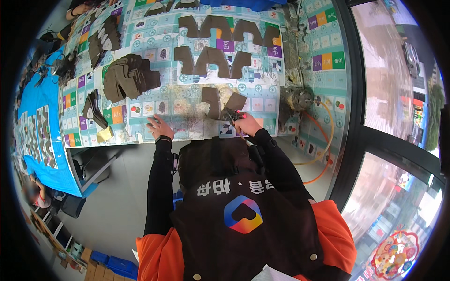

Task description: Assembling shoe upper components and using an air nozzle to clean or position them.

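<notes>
My right hand (248,125) is closed around a small black spray gun (231,115) with a red part. The gun's front end is over a dark brown, notched shoe-upper piece (213,100) lying flat near the front of the table. My left hand (161,129) rests at the table's front edge, fingers spread, holding nothing. Beyond it lies a fanned pile of similar brown pieces (129,77). Two rows of brown pieces (210,28) are laid out on sheets farther back. Over at the left, a narrow stack of pieces (95,110) sits on the patterned cover.
A yellow and orange hose (329,136) loops beside a grimy fixture (300,98) on the right, near a window frame (348,93). Left stands a blue-covered table (44,112) bearing more pieces. A yellow pad (105,135) lies by the table edge. Another person's hand (79,10) shows top left.
</notes>
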Demonstrator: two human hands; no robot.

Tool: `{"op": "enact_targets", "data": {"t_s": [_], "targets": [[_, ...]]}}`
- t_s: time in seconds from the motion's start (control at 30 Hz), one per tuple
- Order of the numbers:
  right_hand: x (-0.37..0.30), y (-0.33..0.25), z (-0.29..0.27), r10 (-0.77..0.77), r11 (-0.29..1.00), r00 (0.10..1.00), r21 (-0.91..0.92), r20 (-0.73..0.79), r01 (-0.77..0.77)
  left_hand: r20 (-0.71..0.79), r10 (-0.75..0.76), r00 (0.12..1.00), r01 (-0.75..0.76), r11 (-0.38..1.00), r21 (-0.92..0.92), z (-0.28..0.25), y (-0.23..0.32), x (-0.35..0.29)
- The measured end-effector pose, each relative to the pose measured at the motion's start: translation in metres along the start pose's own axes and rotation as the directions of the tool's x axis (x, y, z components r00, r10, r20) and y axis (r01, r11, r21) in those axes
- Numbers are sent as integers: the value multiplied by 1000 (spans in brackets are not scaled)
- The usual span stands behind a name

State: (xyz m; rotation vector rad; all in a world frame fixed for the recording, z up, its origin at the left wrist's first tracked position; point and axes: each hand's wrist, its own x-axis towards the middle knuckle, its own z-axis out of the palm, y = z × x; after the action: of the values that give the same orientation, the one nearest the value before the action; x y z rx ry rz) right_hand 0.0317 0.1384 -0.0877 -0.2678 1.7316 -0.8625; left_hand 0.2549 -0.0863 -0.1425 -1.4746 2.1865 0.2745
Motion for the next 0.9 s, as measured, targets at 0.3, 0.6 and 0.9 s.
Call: {"op": "enact_targets", "data": {"t_s": [0.3, 0.6, 0.9], "targets": [[-7, -13, 0, 1, 993, 995, 115, -102, 10, 4, -5, 1000, 5, 999, 39, 4, -1, 2], [1, 2, 2, 41, 996, 999, 73, 11, -42, -6, 2, 1000, -1, 1000, 26, 4, 0, 2], [-4, -5, 0, 44, 997, 999, 68, -3, -44, -7, -12, 1000, 12, 999, 36, 0, 1, 0]]}}
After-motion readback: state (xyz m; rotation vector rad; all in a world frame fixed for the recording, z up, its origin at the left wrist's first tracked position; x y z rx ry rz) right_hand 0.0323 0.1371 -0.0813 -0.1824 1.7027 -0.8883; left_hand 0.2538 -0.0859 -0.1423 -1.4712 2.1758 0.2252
